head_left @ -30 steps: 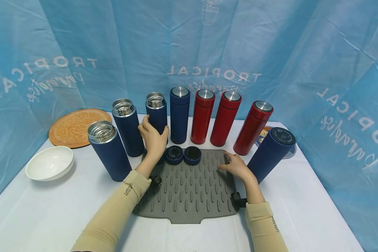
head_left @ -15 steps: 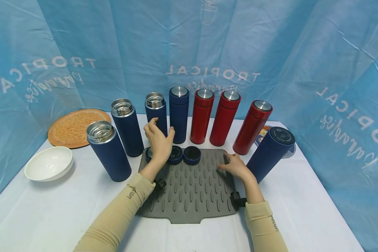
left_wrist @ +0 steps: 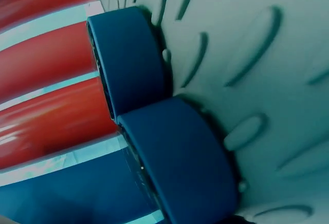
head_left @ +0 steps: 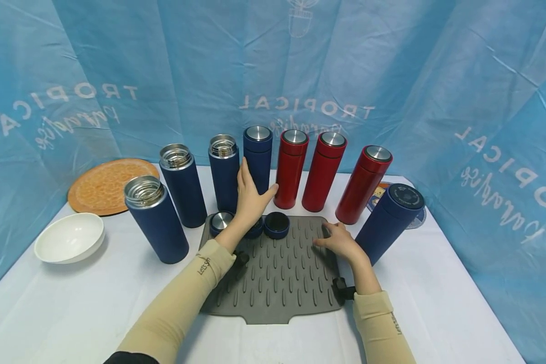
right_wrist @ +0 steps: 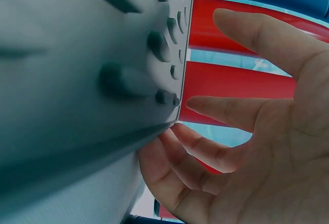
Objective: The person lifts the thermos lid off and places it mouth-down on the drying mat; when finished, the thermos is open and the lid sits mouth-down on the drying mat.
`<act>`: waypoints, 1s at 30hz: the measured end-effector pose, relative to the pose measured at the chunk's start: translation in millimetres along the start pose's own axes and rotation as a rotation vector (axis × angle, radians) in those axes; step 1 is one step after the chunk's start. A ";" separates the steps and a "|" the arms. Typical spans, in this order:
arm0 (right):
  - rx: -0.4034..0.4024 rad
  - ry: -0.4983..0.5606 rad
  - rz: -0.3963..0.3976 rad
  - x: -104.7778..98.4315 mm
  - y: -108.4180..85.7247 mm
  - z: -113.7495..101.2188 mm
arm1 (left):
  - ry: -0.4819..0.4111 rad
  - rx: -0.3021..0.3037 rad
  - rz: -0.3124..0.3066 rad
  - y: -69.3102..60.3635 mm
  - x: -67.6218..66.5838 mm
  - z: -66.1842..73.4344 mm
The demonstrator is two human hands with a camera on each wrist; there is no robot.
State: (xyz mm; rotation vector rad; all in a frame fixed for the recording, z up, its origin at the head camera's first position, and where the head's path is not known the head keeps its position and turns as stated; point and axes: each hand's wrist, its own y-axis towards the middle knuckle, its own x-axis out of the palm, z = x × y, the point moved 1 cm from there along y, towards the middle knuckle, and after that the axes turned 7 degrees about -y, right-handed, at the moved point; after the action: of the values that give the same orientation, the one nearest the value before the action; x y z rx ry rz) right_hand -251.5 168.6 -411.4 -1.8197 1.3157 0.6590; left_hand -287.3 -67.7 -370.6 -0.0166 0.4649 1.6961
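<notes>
My left hand [head_left: 251, 203] is spread in front of the lidded blue thermos flask [head_left: 258, 156]; whether it touches the flask cannot be told. Below that hand, blue lids lie along the far edge of the grey ridged mat [head_left: 277, 283]: a silver-topped lid [head_left: 221, 221], a lid [head_left: 255, 230] partly hidden by the hand, and a dark-topped lid [head_left: 276, 225]. Two of the lids fill the left wrist view, the nearer lid [left_wrist: 177, 162] and the farther lid [left_wrist: 128, 62]. My right hand [head_left: 341, 240] holds nothing, its loosely bent fingers [right_wrist: 226, 113] at the mat's right corner.
Uncapped blue flasks [head_left: 223, 174] stand at left, by a white bowl [head_left: 70, 237] and a round orange-brown board [head_left: 114, 187]. Red flasks [head_left: 292, 169] stand at back right. Another blue flask [head_left: 390, 222] stands beside my right hand, with a patterned coaster [head_left: 419, 220] behind.
My left hand has moved right, from the nearest uncapped blue flask to in front of the lidded one, and its fingers have spread. The silver-topped lid has come into sight. My right hand stays still.
</notes>
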 end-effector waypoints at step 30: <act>-0.025 -0.028 0.010 1.6 1.5 0.8 | 0.055 -0.044 0.168 32.1 18.2 -8.1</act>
State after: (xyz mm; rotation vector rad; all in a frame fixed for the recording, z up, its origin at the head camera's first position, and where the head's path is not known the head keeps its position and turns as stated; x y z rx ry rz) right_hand -252.4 168.1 -413.6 -1.8186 1.3040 0.7074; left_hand -323.1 -56.4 -373.5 -0.0577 0.4801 1.8746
